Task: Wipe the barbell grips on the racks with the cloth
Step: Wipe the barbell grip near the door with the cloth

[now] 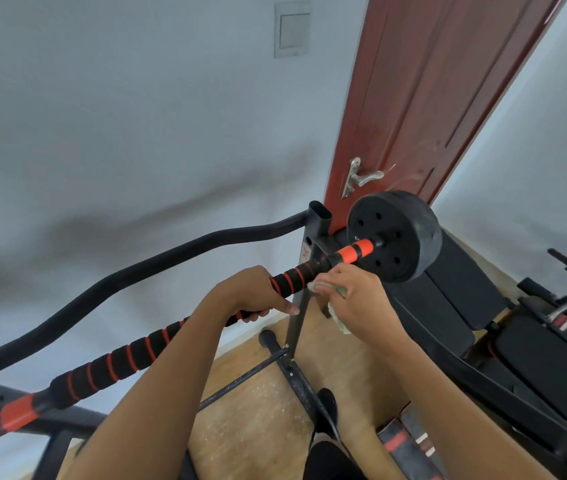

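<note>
Nearest, two bare forearms reach up and forward over the wooden floor (257, 420). The left hand (252, 294) is curled round the barbell grip (129, 358), a black foam sleeve with red rings, its forefinger pointing out below the bar. Just beside it, the right hand (361, 301) clutches a pale green cloth (340, 323), held up to the bar where it crosses the rack (313, 237) upright; the two hands are close but apart. Beyond the upright, an orange-and-black stretch of bar meets a black weight plate (396, 237). A padded black bench (448, 296) stands to the right, with a red-brown door (431, 91) and its metal handle (361, 176) behind.
</note>
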Motion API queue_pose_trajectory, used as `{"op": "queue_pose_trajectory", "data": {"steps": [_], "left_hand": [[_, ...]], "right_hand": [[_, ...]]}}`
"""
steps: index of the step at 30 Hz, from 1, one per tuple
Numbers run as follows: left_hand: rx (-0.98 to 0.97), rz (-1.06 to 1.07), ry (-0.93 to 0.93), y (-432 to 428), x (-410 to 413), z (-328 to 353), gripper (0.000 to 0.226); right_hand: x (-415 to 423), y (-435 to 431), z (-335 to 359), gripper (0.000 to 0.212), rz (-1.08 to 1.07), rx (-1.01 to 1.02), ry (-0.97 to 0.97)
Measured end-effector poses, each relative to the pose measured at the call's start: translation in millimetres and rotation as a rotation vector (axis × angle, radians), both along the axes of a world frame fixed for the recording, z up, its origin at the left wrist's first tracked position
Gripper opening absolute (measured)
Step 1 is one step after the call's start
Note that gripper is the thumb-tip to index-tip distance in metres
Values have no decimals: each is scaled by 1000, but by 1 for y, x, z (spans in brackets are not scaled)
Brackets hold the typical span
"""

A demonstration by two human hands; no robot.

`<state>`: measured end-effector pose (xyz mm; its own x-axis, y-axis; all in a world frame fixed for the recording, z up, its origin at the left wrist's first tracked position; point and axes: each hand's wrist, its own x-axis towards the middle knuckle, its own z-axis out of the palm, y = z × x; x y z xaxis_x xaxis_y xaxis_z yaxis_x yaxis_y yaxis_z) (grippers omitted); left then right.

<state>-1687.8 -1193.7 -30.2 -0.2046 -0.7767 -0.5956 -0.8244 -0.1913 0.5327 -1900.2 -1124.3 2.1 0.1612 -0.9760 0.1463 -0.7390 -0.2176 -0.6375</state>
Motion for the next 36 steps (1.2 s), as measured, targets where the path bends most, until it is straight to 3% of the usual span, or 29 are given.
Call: {"op": "queue_pose_trajectory", "data": {"steps": [3,6,8,11,14,18,21,23,25,28,31,33,36], "left_hand": [[-262,-56,-107,10,-5,4,49],[-612,-178,-332,25,-9,1,43],[-681,-196,-402,32,-14,-2,32],[-585,-116,-418,29,-20,-5,14],[-346,-84,-265,12,-18,-6,15],[77,-66,52,-2,-2,7,27],[174,-80,168,-6,5,10,30],[89,-102,182,-6,5,10,29],[-125,-147,108,1,5,11,32],[-484,-173,-244,23,-8,6,36],[-745,-104,-477,43,-27,-10,29],[-807,-71,-497,41,-29,-17,27],[-567,-68,-415,21,-23,-14,35]], "right_hand": [[14,-27,17,19,43,-43,79],[41,-58,15,24,173,-11,322],[55,-61,7,21,203,-23,516],[57,-54,-4,14,206,-90,605],[53,-45,-8,7,191,-133,576],[45,-29,-23,11,62,-252,234],[37,-16,-33,15,22,-209,108],[35,-6,-30,13,-9,-209,53],[31,-2,-16,11,-44,-229,20],[31,-16,15,16,-111,-153,-65],[42,-44,21,23,-47,-29,95],[52,-47,14,24,27,24,219],[52,-40,4,18,78,5,372]]}}
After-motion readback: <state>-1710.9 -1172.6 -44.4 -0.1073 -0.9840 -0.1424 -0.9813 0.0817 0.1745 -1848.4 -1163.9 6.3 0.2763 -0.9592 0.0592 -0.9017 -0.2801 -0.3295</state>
